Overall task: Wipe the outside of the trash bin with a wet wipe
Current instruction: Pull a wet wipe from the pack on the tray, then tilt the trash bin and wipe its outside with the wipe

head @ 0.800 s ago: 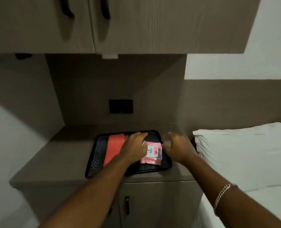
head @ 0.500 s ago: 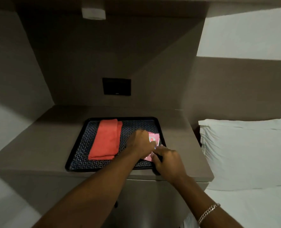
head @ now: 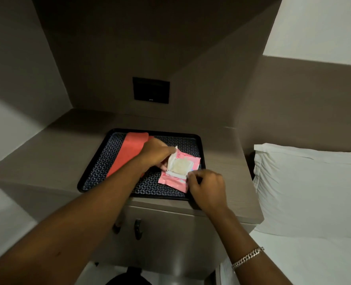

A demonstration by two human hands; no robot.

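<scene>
A pink wet wipe pack [head: 175,181] lies on the right side of a black patterned tray [head: 201,145]. Its white flap [head: 171,159] is peeled up, and pale wipes [head: 179,167] show in the opening. My left hand [head: 157,153] holds the flap up at the pack's left edge. My right hand [head: 207,188] rests at the pack's right edge, its fingertips pinched on the border there. A dark rounded shape [head: 127,278] sits on the floor at the bottom edge; I cannot tell whether it is the trash bin.
A folded orange cloth [head: 131,153] lies on the tray's left half. The tray sits on a brown bedside cabinet [head: 222,153] with door handles [head: 137,229] below. A black wall panel [head: 151,90] is behind it. A white pillow [head: 304,182] and bed lie to the right.
The view has tilted down and closer. The pack's flap, shut before, now stands peeled up in my left hand. My right hand has moved to the pack's right edge.
</scene>
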